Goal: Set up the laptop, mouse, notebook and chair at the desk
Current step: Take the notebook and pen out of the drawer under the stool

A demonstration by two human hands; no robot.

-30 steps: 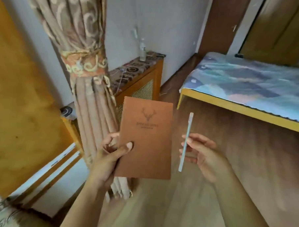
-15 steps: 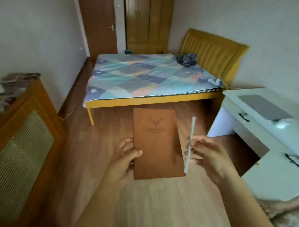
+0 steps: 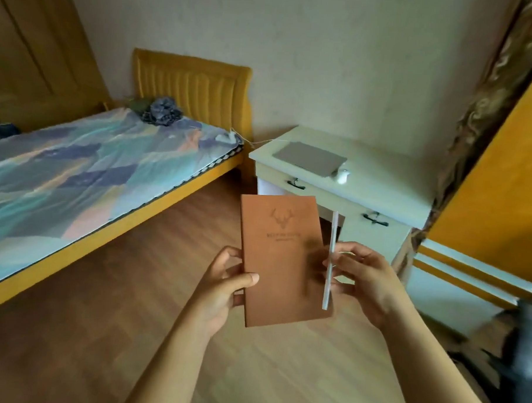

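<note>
Two bare forearms rise from the bottom edge of the view, each ending in a hand; the left hand point(image 3: 221, 287) and the right hand point(image 3: 365, 281) both go ungloved; no sleeve or cuff covers either arm as far down as the frame shows. No ring, watch or band shows on the fingers or wrists in view; the nails are short and plain. The rest of the person lies outside the view.
</note>
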